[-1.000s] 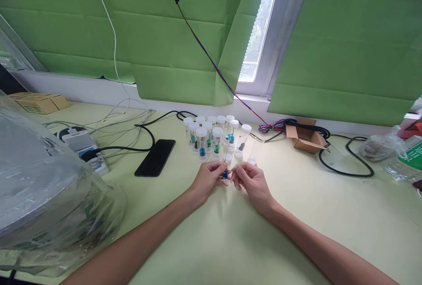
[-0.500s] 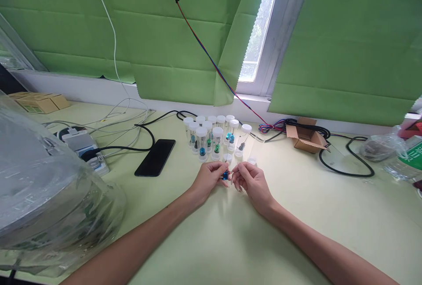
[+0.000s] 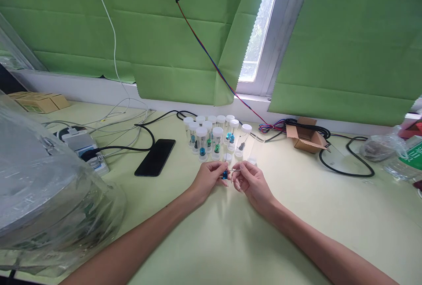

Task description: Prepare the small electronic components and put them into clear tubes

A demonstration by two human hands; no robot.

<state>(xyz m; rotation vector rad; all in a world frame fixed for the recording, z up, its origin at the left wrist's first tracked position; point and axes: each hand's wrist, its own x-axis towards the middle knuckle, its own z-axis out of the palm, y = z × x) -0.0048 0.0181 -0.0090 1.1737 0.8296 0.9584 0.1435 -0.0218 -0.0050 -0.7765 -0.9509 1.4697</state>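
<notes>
Between the thumb and fingers of my left hand (image 3: 210,177) is a small blue piece (image 3: 224,175) with a thin stem pointing up. My right hand (image 3: 249,179) faces it from the right, its fingers pinched on a thin, pale rod (image 3: 235,170) that points left at the blue piece. Whether the rod touches the piece is too small to tell. Just beyond my hands stand several clear capped tubes (image 3: 201,140) holding blue, green or dark pieces with thin stems. Two loose white caps (image 3: 252,161) lie near my fingers.
A black phone (image 3: 155,157) lies left of the tubes, near a power strip (image 3: 87,146) with cables. A plastic-wrapped object (image 3: 59,197) fills the left side. Toward the right are an open cardboard box (image 3: 306,138), black cable (image 3: 349,173) and a plastic bottle (image 3: 402,162).
My right fingers have shifted slightly, and the thin rod between them now shows clearly, pointing left. My left hand stays nearly still with the blue piece.
</notes>
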